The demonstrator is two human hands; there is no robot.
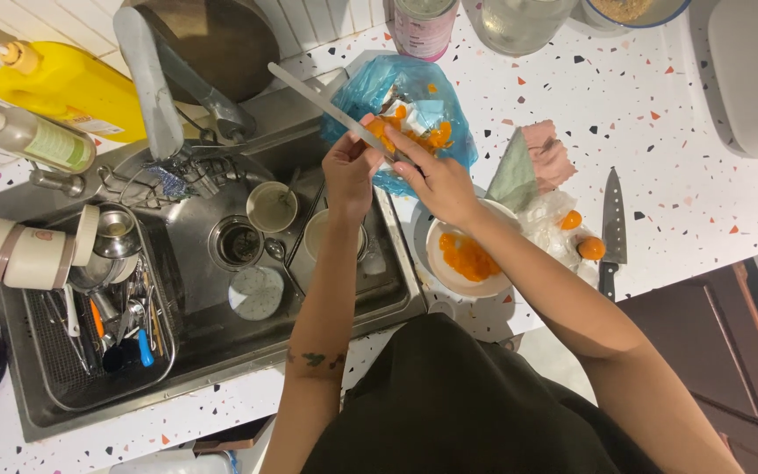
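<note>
My right hand (436,180) grips the handle of a long silver knife (326,107) whose blade points up and left over the sink edge. My left hand (348,171) pinches a small orange fruit piece (377,130) against the blade. Behind both hands lies a blue plastic bag (414,88) holding orange peels and scraps. A white bowl (436,263) with peeled orange pieces (468,257) sits just under my right wrist on the speckled counter.
The steel sink (221,338) holds cups, a lid and a wire rack of utensils (89,351). A second knife (612,230) lies right of two whole orange fruits (589,247). Folded cloths (532,162), soap bottles (54,83), jars and a pan (221,39) line the back.
</note>
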